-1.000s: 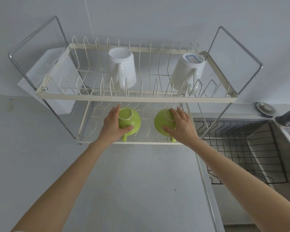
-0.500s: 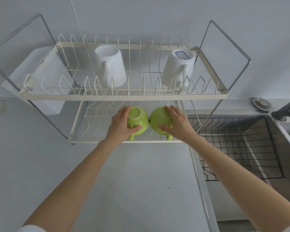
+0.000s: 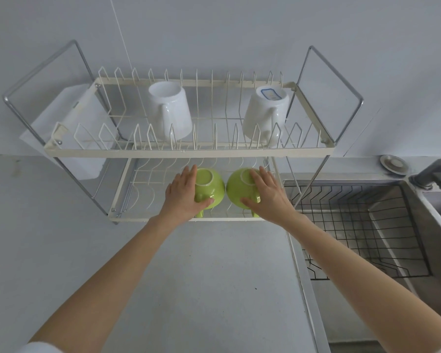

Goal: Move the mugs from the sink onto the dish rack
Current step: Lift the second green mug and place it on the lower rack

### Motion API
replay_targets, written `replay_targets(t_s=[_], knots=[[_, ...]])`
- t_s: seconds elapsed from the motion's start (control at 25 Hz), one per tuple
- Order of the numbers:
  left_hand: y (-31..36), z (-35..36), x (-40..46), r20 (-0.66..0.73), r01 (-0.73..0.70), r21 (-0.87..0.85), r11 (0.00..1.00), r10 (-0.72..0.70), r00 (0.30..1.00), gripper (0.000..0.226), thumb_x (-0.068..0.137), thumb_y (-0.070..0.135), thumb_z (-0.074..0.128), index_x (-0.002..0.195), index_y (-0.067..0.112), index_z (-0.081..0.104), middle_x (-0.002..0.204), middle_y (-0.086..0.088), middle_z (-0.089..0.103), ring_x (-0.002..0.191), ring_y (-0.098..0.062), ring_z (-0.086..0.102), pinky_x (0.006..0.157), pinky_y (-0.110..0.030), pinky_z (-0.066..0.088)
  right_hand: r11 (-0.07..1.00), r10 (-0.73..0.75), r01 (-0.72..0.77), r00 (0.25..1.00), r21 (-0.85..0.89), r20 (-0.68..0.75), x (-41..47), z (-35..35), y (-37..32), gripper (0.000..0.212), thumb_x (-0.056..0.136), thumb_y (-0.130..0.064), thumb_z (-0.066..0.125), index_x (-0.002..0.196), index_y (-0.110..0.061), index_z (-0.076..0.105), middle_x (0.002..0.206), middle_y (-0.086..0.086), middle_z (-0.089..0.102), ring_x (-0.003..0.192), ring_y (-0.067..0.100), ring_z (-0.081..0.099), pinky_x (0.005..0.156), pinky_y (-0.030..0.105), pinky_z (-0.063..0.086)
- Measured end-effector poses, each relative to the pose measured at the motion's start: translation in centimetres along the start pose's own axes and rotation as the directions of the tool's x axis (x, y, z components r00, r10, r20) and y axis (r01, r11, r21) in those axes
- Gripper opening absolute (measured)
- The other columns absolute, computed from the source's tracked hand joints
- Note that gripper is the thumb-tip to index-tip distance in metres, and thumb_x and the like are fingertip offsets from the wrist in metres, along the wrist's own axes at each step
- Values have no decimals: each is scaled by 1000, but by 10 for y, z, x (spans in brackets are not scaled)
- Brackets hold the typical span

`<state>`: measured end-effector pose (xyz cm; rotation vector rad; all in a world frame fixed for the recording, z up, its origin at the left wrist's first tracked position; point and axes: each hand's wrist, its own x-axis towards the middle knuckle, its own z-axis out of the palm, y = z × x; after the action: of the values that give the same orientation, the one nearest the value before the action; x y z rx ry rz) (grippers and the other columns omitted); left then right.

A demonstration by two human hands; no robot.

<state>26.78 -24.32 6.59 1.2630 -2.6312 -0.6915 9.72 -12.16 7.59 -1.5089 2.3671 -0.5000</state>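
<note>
4 mugs racked, sink basket bare

2 white mugs [image 3: 169,110] sit inverted on the dish rack [image 3: 189,150] top tier; the left hand [image 3: 182,197] grasps 1 green mug [image 3: 210,186] at its 3 o'clock, the right hand [image 3: 264,194] clasps the other green mug [image 3: 236,188] at its 9 o'clock. Judged nearly finished: only letting go remains.

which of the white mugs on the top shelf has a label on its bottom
The white mug on the right, near the rack's sink-side end. Its upturned base carries a blue-edged label; the white mug on the left shows a plain white base.
</note>
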Motion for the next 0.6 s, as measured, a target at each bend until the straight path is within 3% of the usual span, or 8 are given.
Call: replay_targets(t_s=[0.4, 0.6], knots=[[26, -24, -76, -59, -81, 226, 971, 96, 994, 70, 87, 43, 46, 142, 15, 13, 155, -10, 11, 142, -28, 11, 115, -46, 13, 982, -146, 140, 989, -129, -33, -74, -27, -17, 71, 89, -39, 49, 145, -20, 11, 158, 3, 7, 145, 22, 2, 118, 38, 8], [53, -57, -105, -172, -167, 265, 950, 217, 961, 61, 87, 40, 48, 139, 17, 26, 149, -7, 30, 138, -23, 25, 113, -42, 20, 955, -270, 249, 955, -161, -126, -104, -57, -36, 69, 88, -38, 51, 144, -19, 16, 156, 3, 17, 144, 20, 11, 117, 35, 9]])
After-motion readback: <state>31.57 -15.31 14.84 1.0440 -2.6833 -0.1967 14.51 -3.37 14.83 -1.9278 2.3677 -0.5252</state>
